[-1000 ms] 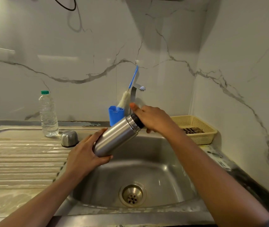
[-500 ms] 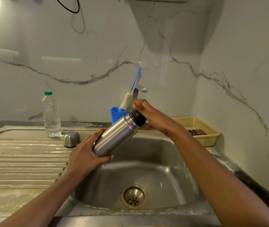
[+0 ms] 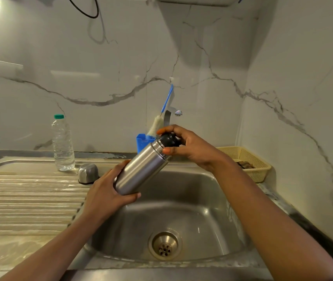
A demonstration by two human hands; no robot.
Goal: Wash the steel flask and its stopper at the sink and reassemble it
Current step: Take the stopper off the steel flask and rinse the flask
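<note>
Cylindrical brushed-steel flask (image 3: 141, 169) tilted above steel sink basin (image 3: 181, 199), base clasped in left hand (image 3: 105, 193). Right hand (image 3: 190, 147) grips round black stopper (image 3: 168, 139) seated at flask mouth. Step judged: unscrewing stopper. Next: twist loose, lift clear, then reach tap behind right hand.

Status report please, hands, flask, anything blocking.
Left hand gripping steel flask base, tilted over sink. Right hand fingers on black stopper, seated in neck. Nothing blocking.
</note>
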